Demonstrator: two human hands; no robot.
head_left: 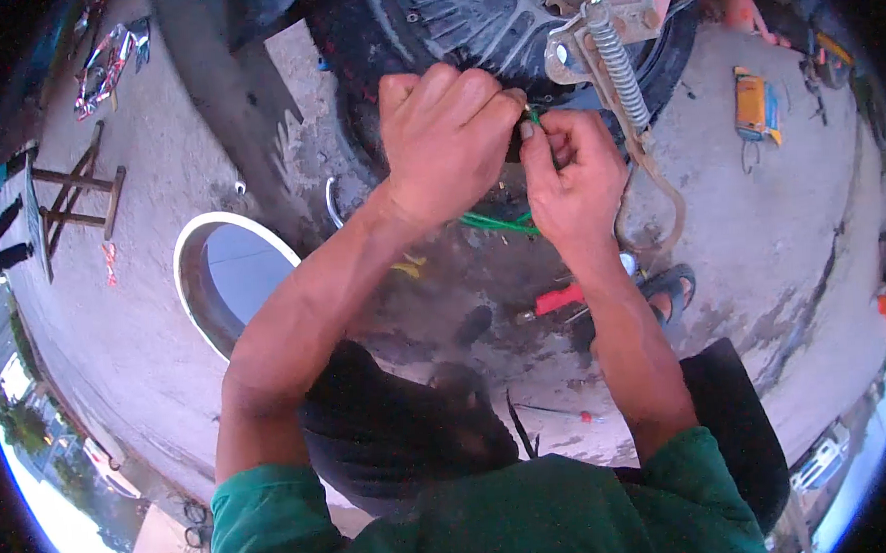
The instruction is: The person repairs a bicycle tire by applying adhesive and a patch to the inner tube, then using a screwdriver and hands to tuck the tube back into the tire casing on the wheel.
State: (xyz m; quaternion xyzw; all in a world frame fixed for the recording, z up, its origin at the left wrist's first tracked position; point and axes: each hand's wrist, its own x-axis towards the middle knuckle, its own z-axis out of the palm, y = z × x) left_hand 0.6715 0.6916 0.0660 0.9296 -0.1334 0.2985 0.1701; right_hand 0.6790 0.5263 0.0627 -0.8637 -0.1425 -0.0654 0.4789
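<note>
Black-tyred wheel with a ribbed grey metal hub [490,19] fills the top centre of the frame; both hands are at its lower edge, so knuckles are best kept clear of the bare steel coil spring [620,67] to their right. At centre left stands a deep round tub with a white rim [179,258]; its flat, pale blue-grey contents look like water, partly hidden by the left forearm. The left hand [446,141] is curled with its fingertips turned away, so I cannot tell what it grips. The right hand [583,174] pinches thumb against fingers at frame centre. A small yellow-orange and blue carton [755,105] lies at upper right, its contents out of sight. Below the hands runs a thin, bright green flexible line [500,221]; leaving it slack should avoid tugging. Smallest is the short green piece [534,116] in the right hand's pinch; whether it joins that line is hidden. Holding it close to its end, with the wrist steady, would likely give the finest control.
</note>
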